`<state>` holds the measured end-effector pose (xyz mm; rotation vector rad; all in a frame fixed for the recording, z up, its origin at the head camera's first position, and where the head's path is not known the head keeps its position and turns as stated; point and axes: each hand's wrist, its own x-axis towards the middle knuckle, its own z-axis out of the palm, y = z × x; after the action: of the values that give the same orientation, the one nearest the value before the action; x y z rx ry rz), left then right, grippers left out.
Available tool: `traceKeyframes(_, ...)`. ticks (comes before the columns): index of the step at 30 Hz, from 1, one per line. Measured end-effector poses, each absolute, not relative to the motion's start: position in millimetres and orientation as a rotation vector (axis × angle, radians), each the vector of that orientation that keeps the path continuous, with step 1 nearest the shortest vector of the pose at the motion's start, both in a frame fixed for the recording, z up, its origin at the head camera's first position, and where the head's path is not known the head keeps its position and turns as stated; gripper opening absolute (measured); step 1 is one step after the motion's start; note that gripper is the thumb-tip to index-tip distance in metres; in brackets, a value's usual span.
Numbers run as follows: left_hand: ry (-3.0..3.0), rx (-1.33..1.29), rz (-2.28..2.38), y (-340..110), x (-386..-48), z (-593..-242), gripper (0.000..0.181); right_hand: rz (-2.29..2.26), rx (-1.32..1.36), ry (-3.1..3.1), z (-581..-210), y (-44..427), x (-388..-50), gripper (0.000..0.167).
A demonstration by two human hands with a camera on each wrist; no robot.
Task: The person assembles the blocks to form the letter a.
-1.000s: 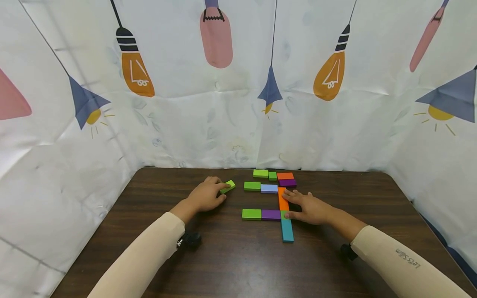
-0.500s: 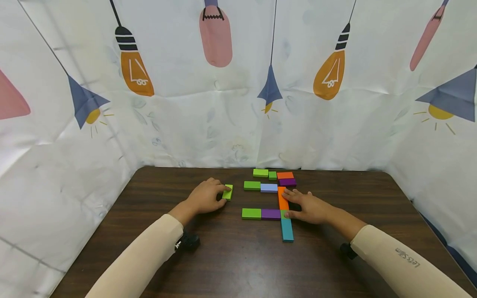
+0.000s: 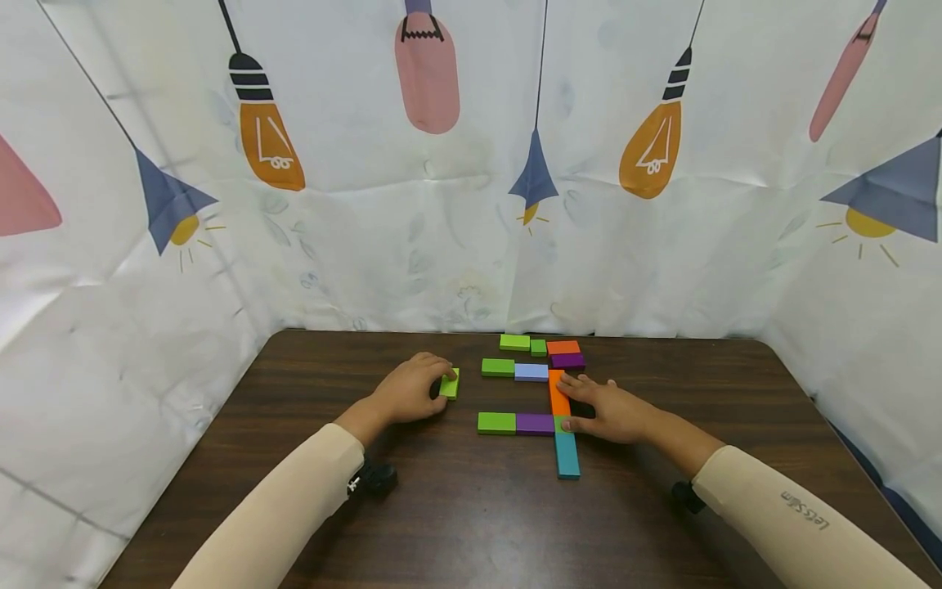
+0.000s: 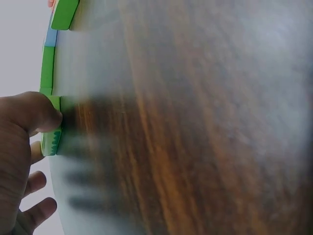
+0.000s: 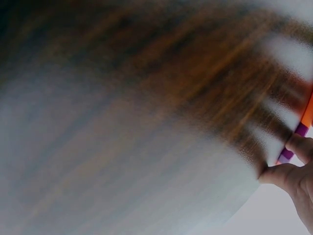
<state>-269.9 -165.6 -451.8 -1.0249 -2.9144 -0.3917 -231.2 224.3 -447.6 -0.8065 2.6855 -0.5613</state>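
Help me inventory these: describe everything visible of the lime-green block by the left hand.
The lime-green block is flat, oblong and plain-topped, perhaps painted wood. Its long side runs near to far. It is left of the other blocks, apart from them. The left hand's grip pinches it, covering part of it.

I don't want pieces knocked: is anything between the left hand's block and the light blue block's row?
Nothing visible: only bare tabletop lies between the light green block in the left hand and the darker green block beside the light blue block.

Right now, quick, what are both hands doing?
Left hand: holding a lime-green block, pinched.
Right hand: open, touching the long orange block.
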Motion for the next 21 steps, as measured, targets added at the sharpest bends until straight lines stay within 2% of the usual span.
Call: traceKeyframes(21, -2.839, -1.155, -0.475, -168, -245, -453, 0.037, -0.554, -0.820, 2.685, -448, 225, -232, 0.082)
